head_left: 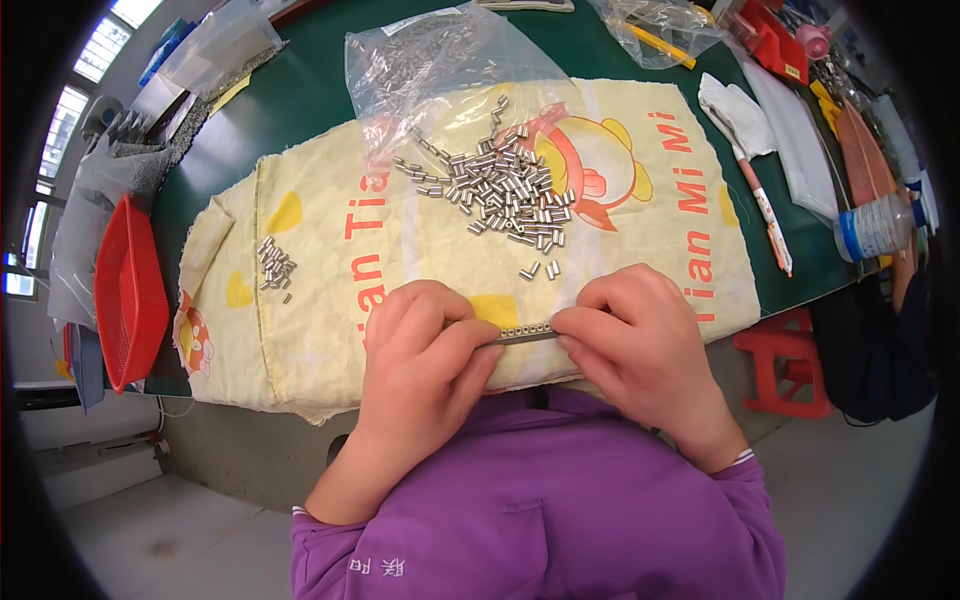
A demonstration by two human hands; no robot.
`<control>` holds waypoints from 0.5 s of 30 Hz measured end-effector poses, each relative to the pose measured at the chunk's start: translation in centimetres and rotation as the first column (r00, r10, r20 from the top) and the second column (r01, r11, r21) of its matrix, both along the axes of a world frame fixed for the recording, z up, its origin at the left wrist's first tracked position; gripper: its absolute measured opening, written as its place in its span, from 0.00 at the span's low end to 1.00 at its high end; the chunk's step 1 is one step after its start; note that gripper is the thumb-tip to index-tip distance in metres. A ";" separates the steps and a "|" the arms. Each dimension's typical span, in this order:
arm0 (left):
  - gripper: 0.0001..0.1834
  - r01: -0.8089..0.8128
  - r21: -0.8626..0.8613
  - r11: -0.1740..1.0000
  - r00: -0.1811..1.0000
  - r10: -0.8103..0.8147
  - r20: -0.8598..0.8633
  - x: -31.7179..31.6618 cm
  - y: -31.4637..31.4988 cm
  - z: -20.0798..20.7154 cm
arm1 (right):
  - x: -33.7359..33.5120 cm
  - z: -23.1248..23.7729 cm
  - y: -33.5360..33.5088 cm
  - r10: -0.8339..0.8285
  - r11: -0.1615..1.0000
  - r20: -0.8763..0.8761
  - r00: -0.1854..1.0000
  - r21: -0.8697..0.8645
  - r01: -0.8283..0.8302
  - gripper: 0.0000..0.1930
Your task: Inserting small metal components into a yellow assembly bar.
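Observation:
Between my two hands is a narrow dark metal strip [527, 336] with a row of small silver tubes [524, 330] along it, their round ends facing up. My left hand [425, 345] pinches its left end between thumb and fingers. At the right end, my right hand [630, 340] pinches it the same way. The strip is held level over the near edge of a yellow printed cloth [320, 220]. Farther off on the cloth lies a loose heap of short silver metal tubes [515, 190], with a few strays just beyond the strip.
A smaller tube pile [275, 268] lies at the cloth's left. Behind the heap is a clear plastic bag [400, 60] of tubes. A red basket [130, 295] stands left; a pen [768, 225], white cloth [738, 115] and clear bottle [872, 230] are right, above a red stool [785, 365].

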State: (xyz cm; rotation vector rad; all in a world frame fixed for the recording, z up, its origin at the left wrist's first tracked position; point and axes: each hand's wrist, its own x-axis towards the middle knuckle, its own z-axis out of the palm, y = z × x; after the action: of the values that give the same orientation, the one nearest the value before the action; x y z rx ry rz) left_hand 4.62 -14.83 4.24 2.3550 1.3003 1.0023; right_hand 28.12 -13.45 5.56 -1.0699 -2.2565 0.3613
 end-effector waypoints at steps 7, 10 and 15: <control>0.08 -0.030 -0.071 0.997 0.999 0.032 0.019 0.4 0.2 0.5 | 0.0 0.1 0.4 -0.019 0.995 0.010 1.000 -0.102 0.019 0.09; 0.08 -0.042 -0.056 0.998 0.999 0.042 0.013 0.6 0.2 0.5 | -0.3 0.3 0.6 -0.033 0.992 -0.012 0.999 -0.122 0.031 0.07; 0.06 -0.067 -0.120 0.991 0.998 0.068 0.004 0.7 0.3 0.8 | -0.4 0.6 1.1 -0.014 0.988 -0.030 0.999 -0.156 0.009 0.05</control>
State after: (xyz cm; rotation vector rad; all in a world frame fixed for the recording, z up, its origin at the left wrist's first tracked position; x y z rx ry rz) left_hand 5.30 -14.49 5.05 2.2296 1.4050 0.9253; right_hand 27.73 -12.34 6.15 -1.1476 -2.2230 0.5536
